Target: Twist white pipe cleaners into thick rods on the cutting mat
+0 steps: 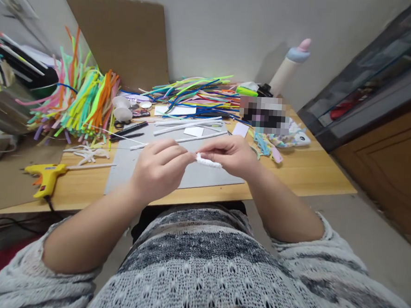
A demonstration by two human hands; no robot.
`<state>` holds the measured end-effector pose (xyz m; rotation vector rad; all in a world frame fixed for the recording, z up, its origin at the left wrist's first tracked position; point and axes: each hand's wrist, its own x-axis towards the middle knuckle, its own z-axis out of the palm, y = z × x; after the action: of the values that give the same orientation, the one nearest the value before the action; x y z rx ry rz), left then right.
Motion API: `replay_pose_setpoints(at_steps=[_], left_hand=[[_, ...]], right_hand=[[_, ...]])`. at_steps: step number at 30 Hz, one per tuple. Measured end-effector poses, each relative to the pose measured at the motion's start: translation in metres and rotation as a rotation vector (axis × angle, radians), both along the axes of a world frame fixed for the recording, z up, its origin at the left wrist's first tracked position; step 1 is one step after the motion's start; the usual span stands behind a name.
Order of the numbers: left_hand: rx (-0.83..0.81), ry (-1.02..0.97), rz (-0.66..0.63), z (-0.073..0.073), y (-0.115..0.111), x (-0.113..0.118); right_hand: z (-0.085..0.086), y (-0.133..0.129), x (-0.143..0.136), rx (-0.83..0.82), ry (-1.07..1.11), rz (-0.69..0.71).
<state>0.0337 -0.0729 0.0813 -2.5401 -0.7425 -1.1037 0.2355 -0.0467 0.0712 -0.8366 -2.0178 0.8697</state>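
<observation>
A small white fuzzy coil, apparently wound from pipe cleaner (209, 162), lies between my hands, above the front part of the grey mat (204, 179). My right hand (231, 153) is closed on it, thumb and fingers pinching its upper side. My left hand (161, 167) is also closed, its fingertips at the coil's left end. From behind the left knuckles a thin white strand (123, 136) runs out to the upper left; the palm side of that hand is hidden. Loose white pipe cleaners (188, 125) lie on the mat beyond my hands.
A yellow glue gun (47, 177) rests at the left beside white twisted pieces (87, 153). Bundled coloured pipe cleaners (86, 102) stand behind, with more (198, 95) along the wall. Black pens (128, 130) lie left of centre, a phone-like white case (299, 139) at the right.
</observation>
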Motion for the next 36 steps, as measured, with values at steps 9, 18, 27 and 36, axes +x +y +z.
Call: replay_pose_setpoints(at_steps=[9,18,27,36], left_hand=[[0.068,-0.087,0.09,-0.014,0.011,0.001],[0.073,-0.024,-0.049,-0.002,-0.005,-0.003],[0.026,-0.048,0.075,-0.013,0.008,-0.001],[0.073,0.085,-0.061,-0.009,-0.001,-0.004]], right_hand=[[-0.025,-0.05,-0.024,0.46,-0.205,-0.273],[0.007,-0.016,-0.002,0.057,-0.011,-0.052],[-0.028,-0.048,-0.022,0.42,-0.191,-0.208],[0.001,-0.009,-0.003,-0.019,-0.013,-0.024]])
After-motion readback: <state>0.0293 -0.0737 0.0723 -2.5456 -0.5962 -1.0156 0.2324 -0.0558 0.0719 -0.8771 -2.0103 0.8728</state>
